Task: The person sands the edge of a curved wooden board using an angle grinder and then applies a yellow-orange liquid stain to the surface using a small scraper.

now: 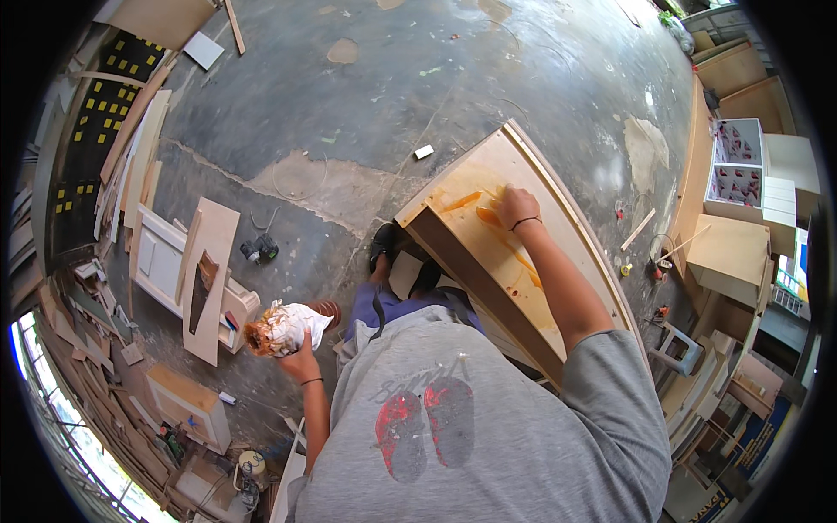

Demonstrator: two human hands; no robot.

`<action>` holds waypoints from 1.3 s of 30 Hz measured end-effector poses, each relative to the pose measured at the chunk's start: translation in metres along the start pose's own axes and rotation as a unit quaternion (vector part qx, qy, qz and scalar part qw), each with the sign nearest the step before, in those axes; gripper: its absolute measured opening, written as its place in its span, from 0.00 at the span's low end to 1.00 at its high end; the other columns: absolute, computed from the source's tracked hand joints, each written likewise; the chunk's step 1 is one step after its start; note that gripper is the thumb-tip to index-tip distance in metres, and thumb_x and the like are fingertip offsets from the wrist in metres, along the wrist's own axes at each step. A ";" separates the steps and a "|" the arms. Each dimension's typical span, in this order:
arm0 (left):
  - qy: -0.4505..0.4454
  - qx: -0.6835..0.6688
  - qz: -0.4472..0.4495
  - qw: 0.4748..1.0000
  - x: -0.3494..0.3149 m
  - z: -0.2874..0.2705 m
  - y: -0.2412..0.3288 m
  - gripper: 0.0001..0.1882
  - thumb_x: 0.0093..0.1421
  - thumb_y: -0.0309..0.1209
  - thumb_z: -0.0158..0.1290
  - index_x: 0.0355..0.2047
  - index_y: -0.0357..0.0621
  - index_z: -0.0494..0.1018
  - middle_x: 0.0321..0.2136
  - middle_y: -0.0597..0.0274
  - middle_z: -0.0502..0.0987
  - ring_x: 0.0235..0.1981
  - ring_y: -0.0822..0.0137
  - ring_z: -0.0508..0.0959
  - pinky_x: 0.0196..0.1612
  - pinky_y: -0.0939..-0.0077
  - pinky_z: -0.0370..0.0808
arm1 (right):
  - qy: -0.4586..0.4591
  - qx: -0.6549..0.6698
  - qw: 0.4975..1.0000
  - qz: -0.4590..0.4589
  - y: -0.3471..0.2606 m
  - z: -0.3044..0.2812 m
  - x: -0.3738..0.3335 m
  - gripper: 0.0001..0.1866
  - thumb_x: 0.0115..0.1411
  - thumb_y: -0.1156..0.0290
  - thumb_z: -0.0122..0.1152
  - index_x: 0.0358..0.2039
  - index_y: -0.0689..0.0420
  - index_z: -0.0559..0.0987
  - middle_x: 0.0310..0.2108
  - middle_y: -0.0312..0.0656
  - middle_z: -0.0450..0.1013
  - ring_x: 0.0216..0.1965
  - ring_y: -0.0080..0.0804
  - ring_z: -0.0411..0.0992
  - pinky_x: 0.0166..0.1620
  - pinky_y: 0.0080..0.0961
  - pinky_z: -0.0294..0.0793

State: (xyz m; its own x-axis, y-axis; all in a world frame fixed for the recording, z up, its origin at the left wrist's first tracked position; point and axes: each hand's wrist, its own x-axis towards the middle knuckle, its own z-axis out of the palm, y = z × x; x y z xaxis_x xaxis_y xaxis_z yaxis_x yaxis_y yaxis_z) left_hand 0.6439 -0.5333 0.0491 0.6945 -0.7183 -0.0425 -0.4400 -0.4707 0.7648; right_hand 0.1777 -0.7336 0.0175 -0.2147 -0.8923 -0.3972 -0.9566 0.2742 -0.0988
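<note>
My left hand (299,362) is closed around a crumpled white bag or cloth (301,327) with orange-brown stuff at its far end; I cannot tell which it is. My right hand (519,209) is closed and pressed down on the pale top of a wooden cabinet piece (479,174) with a curved far edge. Whatever its fingers hold is hidden. Around that hand lie wet-looking orange-yellow smears (488,215), and another orange streak runs under my right forearm.
Left of me, white and plain wooden panels (209,270) lie beside a dark cordless drill (259,249) on the grey concrete floor (392,78). Boards (139,166) lean along the left side. Wooden boxes (728,261) stand at the right. A small white block (424,152) lies beyond the cabinet piece.
</note>
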 end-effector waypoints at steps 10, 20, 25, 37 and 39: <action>-0.013 0.005 -0.004 1.000 0.022 0.000 -0.004 0.40 0.38 0.31 0.68 0.49 0.27 0.61 0.48 0.46 0.69 0.48 0.57 0.71 0.51 0.66 0.67 | 0.081 0.120 0.989 -0.010 -0.056 0.029 0.005 0.10 0.52 0.68 0.48 0.31 0.58 0.76 0.32 0.51 0.73 0.33 0.49 0.72 0.38 0.40 0.70; -0.043 -0.003 0.039 0.998 0.033 0.009 -0.014 0.40 0.38 0.30 0.68 0.50 0.27 0.60 0.49 0.46 0.68 0.49 0.57 0.70 0.53 0.66 0.65 | -0.115 0.069 0.960 -0.247 -0.090 0.008 -0.070 0.10 0.54 0.72 0.44 0.32 0.56 0.75 0.31 0.48 0.73 0.33 0.47 0.72 0.37 0.39 0.71; -0.049 0.020 0.058 0.997 0.028 0.009 -0.017 0.40 0.38 0.30 0.68 0.49 0.27 0.61 0.48 0.46 0.68 0.49 0.57 0.70 0.54 0.66 0.65 | -0.019 0.109 0.984 -0.137 -0.018 0.003 -0.071 0.13 0.53 0.74 0.45 0.38 0.59 0.74 0.33 0.50 0.72 0.35 0.46 0.72 0.39 0.38 0.71; -0.059 0.006 0.046 0.997 -0.003 0.003 -0.009 0.39 0.39 0.30 0.67 0.49 0.26 0.60 0.49 0.47 0.68 0.50 0.58 0.69 0.54 0.65 0.65 | -0.010 0.064 0.998 0.001 0.006 0.035 -0.082 0.21 0.49 0.73 0.49 0.46 0.53 0.71 0.30 0.47 0.74 0.30 0.46 0.73 0.34 0.41 0.71; -0.063 0.011 0.048 0.997 -0.008 0.003 -0.009 0.39 0.40 0.30 0.67 0.49 0.26 0.60 0.49 0.47 0.67 0.50 0.58 0.69 0.54 0.65 0.65 | -0.035 0.035 0.996 -0.070 -0.030 0.040 -0.098 0.16 0.52 0.71 0.46 0.42 0.54 0.72 0.30 0.47 0.74 0.32 0.44 0.74 0.35 0.37 0.73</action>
State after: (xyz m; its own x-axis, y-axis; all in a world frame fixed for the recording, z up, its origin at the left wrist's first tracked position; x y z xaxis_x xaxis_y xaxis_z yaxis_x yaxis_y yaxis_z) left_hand 0.6409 -0.5252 0.0402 0.5715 -0.8190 -0.0511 -0.5145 -0.4061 0.7552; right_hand 0.2351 -0.6404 0.0231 -0.0629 -0.8975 -0.4365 -0.9595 0.1747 -0.2210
